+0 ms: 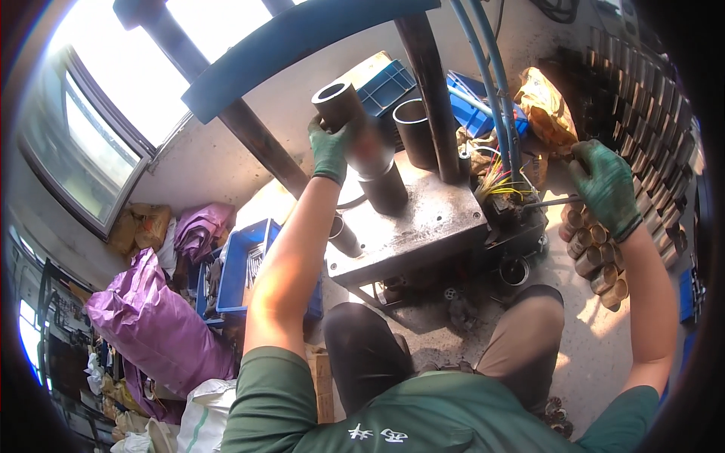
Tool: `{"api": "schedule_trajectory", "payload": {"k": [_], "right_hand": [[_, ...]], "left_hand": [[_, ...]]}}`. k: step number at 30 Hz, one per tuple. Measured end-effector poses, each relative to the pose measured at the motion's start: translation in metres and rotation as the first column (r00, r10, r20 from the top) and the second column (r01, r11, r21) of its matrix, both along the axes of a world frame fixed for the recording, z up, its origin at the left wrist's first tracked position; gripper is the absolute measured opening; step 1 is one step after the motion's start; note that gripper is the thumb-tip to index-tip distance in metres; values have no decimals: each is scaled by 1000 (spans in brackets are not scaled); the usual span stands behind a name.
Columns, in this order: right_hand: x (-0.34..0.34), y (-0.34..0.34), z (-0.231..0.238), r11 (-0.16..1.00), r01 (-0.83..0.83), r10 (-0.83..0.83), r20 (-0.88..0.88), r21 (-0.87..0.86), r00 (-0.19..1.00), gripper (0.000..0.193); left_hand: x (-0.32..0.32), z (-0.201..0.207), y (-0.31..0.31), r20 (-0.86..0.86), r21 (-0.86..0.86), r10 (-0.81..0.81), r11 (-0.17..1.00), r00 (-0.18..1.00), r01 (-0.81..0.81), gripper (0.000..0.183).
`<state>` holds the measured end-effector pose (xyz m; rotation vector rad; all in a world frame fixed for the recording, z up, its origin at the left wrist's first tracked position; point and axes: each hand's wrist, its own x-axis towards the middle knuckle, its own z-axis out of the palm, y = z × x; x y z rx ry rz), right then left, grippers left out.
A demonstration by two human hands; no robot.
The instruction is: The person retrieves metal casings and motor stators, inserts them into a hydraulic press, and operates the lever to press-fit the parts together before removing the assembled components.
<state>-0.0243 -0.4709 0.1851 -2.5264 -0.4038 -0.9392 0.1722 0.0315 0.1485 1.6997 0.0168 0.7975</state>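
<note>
My left hand [330,151], in a green glove, grips a dark metal tube [340,106] by its side, its fingers wrapped round it. The tube is held tilted, its open end showing at the top. Just below it is a blurred patch, then a shorter dark cylinder [385,190] upright on the metal press table [438,219]; whether the two touch I cannot tell. To the right, my right hand [606,185], also gloved in green, is raised with fingers bent and apart. A thin lever [553,201] ends by its palm side, and the fingers are not round it.
A wide metal tube [415,132] stands at the table's back, near a press column [430,90]. A blue crossbeam [302,41] spans above. Coloured wires [504,181] hang beside the table. Stacked tubes [596,257] lie at right; a blue crate [242,283] and purple sack [155,321] at left.
</note>
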Motion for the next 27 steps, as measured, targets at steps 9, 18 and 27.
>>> {"api": "schedule_trajectory", "payload": {"k": [9, 18, 27], "right_hand": [[-72, -37, -38, 996, 21, 12, -377, 81, 926, 37], [-75, -26, -6, 985, 2, -96, -547, -171, 831, 33], [-67, -38, -24, 842, -334, 6, -610, -425, 792, 29]], "left_hand": [[-136, -149, 33, -537, 370, 536, 844, 652, -389, 109], [-119, -150, 37, -332, 17, 306, 948, 892, -319, 73], [-42, 68, -16, 406, 213, 68, 963, 911, -167, 93]]}}
